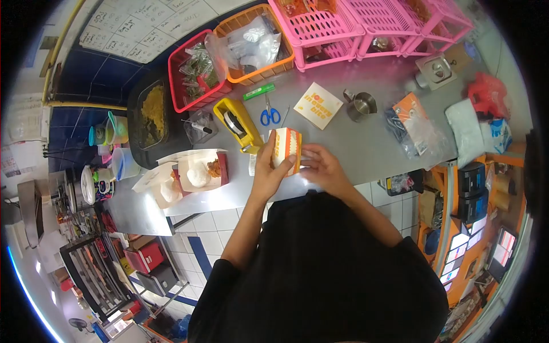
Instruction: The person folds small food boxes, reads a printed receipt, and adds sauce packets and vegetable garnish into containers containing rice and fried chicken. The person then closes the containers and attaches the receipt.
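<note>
My left hand (267, 174) is closed around a small carton (285, 150) with orange, white and yellow print, its thumb across the near side. At the carton's right edge is my right hand (325, 169), fingers apart and slightly blurred; whether they touch the carton is unclear. Just beyond lies a flat white box (318, 106) with orange and yellow lettering. A yellow tape dispenser (245, 132) and blue-handled scissors (270, 115) sit left of it. Farther left, two open food boxes stand on the counter, one holding white rice (199, 174) and browned pieces of food (214, 168).
Along the back stand a red basket (178, 98), an orange basket (289, 52) and pink racks (337, 26). A black tray (139, 128) is at left. A metal pitcher (361, 107) and plastic-wrapped packs (413, 123) occupy the right. The steel counter's (366, 154) near edge runs before me.
</note>
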`<action>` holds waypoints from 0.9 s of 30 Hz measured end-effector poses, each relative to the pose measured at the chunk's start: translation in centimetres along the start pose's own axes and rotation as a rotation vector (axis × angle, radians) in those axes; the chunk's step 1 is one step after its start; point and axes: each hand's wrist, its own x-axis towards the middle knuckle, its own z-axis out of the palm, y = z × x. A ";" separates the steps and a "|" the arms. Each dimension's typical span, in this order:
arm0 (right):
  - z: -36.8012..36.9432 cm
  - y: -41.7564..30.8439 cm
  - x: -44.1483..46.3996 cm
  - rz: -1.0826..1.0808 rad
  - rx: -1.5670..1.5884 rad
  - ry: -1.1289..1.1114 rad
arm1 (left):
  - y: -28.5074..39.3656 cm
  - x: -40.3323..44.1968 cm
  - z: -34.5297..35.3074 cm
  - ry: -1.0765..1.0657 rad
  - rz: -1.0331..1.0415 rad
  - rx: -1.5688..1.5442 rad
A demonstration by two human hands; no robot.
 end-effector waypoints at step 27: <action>1.5 -3.4 2.2 0.226 0.498 0.459 | 7.2 -3.5 1.9 -0.043 -0.217 -0.225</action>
